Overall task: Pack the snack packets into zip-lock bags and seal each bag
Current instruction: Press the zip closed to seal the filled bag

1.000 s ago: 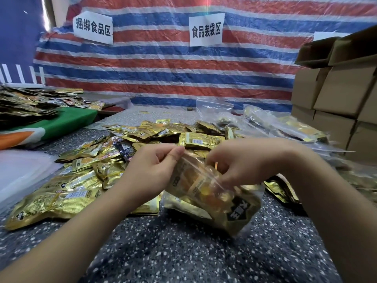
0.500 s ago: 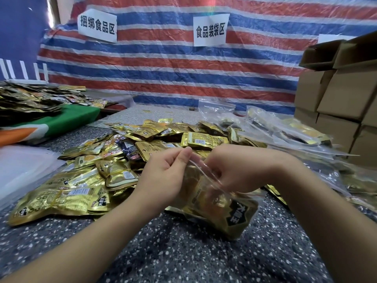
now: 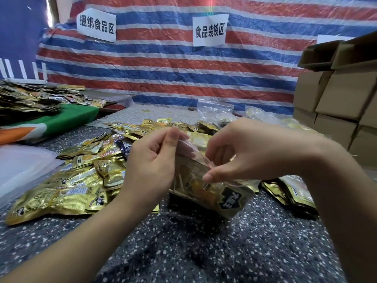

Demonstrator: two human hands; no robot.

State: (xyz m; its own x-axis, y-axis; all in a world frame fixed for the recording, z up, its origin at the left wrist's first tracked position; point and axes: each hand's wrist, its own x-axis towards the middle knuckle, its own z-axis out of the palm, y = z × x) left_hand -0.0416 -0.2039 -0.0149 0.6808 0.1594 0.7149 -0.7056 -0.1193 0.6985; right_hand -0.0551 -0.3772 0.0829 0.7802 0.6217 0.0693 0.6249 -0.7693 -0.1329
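On the speckled tabletop (image 3: pixel 204 252):
Zip-lock bag (image 3: pixel 214 193): clear, filled with gold snack packets, held upright between both hands.
Left hand (image 3: pixel 155 160): pinches the bag's top edge.
Right hand (image 3: pixel 251 152): thumb and fingers pinch the same seal strip.
Loose gold snack packets (image 3: pixel 81 180): piled to the left.
Cardboard boxes (image 3: pixel 342 94): stacked at right.

1. Two hands (image 3: pixel 204 158).
2. One zip-lock bag (image 3: pixel 214 190) held between them.
3. Dozens of loose gold snack packets (image 3: pixel 81 180), too many to count.
4. Two full paper signs (image 3: pixel 210 29) on the far wall.
5. Several cardboard boxes (image 3: pixel 342 94), far right.
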